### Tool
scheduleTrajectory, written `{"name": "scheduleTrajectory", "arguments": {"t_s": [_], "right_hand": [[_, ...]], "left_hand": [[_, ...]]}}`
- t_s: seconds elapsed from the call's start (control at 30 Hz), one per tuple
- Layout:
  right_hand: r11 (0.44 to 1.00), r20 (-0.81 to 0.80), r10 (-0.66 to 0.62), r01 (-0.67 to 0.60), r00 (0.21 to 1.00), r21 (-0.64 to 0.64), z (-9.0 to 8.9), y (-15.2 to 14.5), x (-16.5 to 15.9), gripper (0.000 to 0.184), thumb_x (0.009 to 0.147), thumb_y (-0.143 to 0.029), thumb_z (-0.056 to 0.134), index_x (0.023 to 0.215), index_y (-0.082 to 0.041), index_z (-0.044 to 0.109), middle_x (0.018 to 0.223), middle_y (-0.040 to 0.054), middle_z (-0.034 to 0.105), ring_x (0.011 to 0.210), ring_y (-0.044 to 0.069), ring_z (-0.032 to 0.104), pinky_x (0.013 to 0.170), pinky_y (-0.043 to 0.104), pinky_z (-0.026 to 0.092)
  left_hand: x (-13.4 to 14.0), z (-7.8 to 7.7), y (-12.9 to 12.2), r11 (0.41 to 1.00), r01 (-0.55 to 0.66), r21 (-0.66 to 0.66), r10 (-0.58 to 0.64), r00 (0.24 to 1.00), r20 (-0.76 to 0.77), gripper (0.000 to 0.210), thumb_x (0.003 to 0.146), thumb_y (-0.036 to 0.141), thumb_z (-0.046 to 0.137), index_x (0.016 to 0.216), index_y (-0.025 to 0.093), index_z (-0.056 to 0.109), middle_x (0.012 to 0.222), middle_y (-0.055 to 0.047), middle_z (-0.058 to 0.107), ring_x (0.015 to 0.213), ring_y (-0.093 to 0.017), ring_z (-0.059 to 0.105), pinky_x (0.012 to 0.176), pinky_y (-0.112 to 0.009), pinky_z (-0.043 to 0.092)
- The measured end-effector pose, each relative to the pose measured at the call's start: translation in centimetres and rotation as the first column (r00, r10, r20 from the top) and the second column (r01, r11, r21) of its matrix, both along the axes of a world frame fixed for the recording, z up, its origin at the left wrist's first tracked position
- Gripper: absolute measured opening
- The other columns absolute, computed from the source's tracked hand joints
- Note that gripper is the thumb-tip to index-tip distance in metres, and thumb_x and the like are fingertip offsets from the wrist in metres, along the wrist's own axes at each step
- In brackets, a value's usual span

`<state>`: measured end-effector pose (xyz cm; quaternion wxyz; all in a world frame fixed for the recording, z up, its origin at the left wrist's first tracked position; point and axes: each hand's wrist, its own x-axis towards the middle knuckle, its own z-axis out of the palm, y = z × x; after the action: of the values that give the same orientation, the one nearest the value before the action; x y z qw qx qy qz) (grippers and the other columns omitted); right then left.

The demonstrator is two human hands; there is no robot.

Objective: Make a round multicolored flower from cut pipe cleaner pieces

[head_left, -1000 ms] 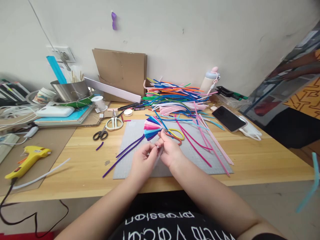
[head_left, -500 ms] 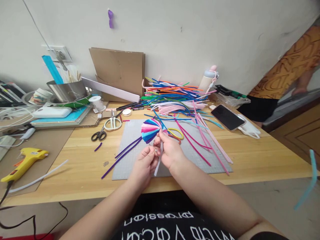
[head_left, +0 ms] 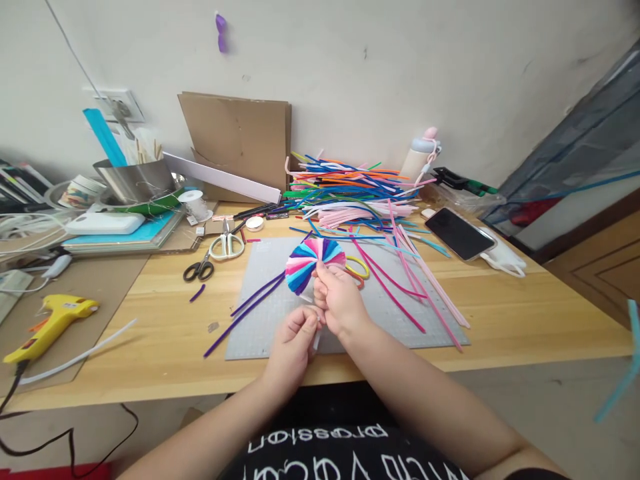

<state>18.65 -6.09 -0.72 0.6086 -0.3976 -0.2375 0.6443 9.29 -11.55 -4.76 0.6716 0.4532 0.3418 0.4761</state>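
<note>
A striped fan of pipe cleaners (head_left: pixel 301 267), in blue, purple, pink and white, spreads above the grey cutting mat (head_left: pixel 250 340). My right hand (head_left: pixel 340 300) is closed round its lower middle, thumb on the centre. Just below and to the left, my left hand (head_left: pixel 295 337) pinches a thin whitish piece close to the right fingers. Part of a white strip (head_left: pixel 317 341) shows beneath my hands; its upper end is hidden. Behind the right hand lie scissors with a yellow handle (head_left: pixel 361 267), partly covered.
Purple pipe cleaners (head_left: pixel 245 325) lie left on the mat, pink ones (head_left: pixel 387 283) right. A large pipe cleaner pile (head_left: pixel 350 193) is at the back. White scissors (head_left: pixel 227 248), black scissors (head_left: pixel 199 269), a yellow glue gun (head_left: pixel 50 323) and a phone (head_left: pixel 460 233) lie around.
The fan has turned and spread into a wider, rounder shape facing me. My left hand has shifted slightly down. The person in orange at the right is out of view.
</note>
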Motion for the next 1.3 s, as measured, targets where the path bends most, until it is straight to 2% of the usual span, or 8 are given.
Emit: {"name": "scheduleTrajectory", "arguments": {"t_s": [0.1,0.27,0.33,0.5,0.73,1.0,1.23,1.3], "right_hand": [[0.998,0.085,0.035,-0.040,0.996,0.049,-0.1,-0.1,0.5,0.034,0.071,-0.045,0.068,0.064,-0.016,0.050,0.035,-0.0116,0.034,0.030,0.001,0.019,0.031,0.015,0.012],[0.969,0.221,0.185,-0.216,0.958,0.124,0.5,-0.6,1.9,0.035,0.072,-0.047,0.066,0.066,-0.015,0.053,0.036,-0.0110,0.035,0.032,0.001,0.020,0.034,0.016,0.013],[0.915,0.334,0.316,-0.378,0.888,0.141,1.0,-0.7,2.6,0.034,0.074,-0.046,0.064,0.064,-0.015,0.053,0.037,-0.0100,0.036,0.032,0.002,0.021,0.034,0.017,0.013],[0.735,0.559,0.513,-0.670,0.651,0.105,2.0,-0.6,3.8,0.034,0.076,-0.041,0.062,0.057,-0.014,0.053,0.043,-0.0061,0.042,0.039,0.004,0.031,0.038,0.017,0.020],[0.604,0.585,0.645,-0.797,0.492,0.005,0.8,0.7,4.6,0.024,0.081,-0.032,0.055,0.064,-0.014,0.058,0.051,-0.0044,0.048,0.046,0.006,0.040,0.045,0.018,0.030],[0.684,0.630,0.590,-0.727,0.505,-0.059,-0.2,1.1,4.9,0.030,0.081,-0.034,0.056,0.059,-0.014,0.054,0.049,-0.0044,0.047,0.042,0.005,0.036,0.041,0.017,0.025],[0.861,0.216,0.505,-0.468,0.836,-0.202,-0.1,0.9,3.9,0.020,0.075,-0.033,0.061,0.070,-0.014,0.055,0.046,-0.0095,0.037,0.035,0.001,0.019,0.035,0.014,0.010],[0.890,0.089,0.430,-0.406,0.898,-0.207,0.1,1.1,3.7,0.019,0.074,-0.031,0.062,0.072,-0.014,0.053,0.045,-0.0110,0.033,0.036,0.001,0.016,0.036,0.013,0.010]], "left_hand": [[-0.9,0.3,-1.1,0.954,0.013,0.300,0.065,0.967,-0.247,0.012,0.088,0.025,0.047,0.081,0.018,0.053,0.098,-0.004,0.053,0.051,-0.004,0.043,0.044,-0.019,0.035],[-3.1,3.0,-0.9,0.492,-0.090,0.866,0.609,0.746,-0.268,0.023,0.077,0.006,0.056,0.095,0.021,0.057,0.103,-0.006,0.057,0.095,-0.020,0.055,0.082,-0.036,0.046],[-3.8,5.0,0.7,0.487,-0.112,0.866,0.702,0.641,-0.312,0.031,0.075,0.012,0.063,0.103,0.023,0.056,0.106,-0.006,0.057,0.102,-0.022,0.053,0.089,-0.039,0.042],[-5.0,9.0,4.8,0.497,0.387,0.777,0.549,0.553,-0.626,0.012,0.079,0.028,0.063,0.091,0.028,0.067,0.115,-0.003,0.058,0.108,-0.024,0.049,0.097,-0.044,0.033],[-5.1,8.9,5.8,0.531,0.607,0.592,0.395,0.441,-0.806,0.034,0.075,0.037,0.067,0.107,0.029,0.060,0.131,-0.005,0.049,0.121,-0.027,0.041,0.101,-0.047,0.029],[-4.0,5.7,7.9,0.683,0.355,0.638,0.382,0.571,-0.727,0.069,0.070,0.034,0.072,0.130,0.025,0.039,0.131,-0.011,0.042,0.122,-0.026,0.042,0.101,-0.045,0.036],[-4.2,6.5,6.9,0.549,-0.097,0.830,0.741,0.515,-0.430,0.018,0.081,0.025,0.058,0.099,0.020,0.056,0.103,-0.007,0.056,0.103,-0.022,0.051,0.089,-0.038,0.041],[-4.0,6.6,5.5,0.629,0.043,0.776,0.605,0.600,-0.523,0.004,0.081,0.024,0.057,0.079,0.021,0.057,0.075,-0.002,0.058,0.075,-0.017,0.054,0.070,-0.029,0.043]]}}
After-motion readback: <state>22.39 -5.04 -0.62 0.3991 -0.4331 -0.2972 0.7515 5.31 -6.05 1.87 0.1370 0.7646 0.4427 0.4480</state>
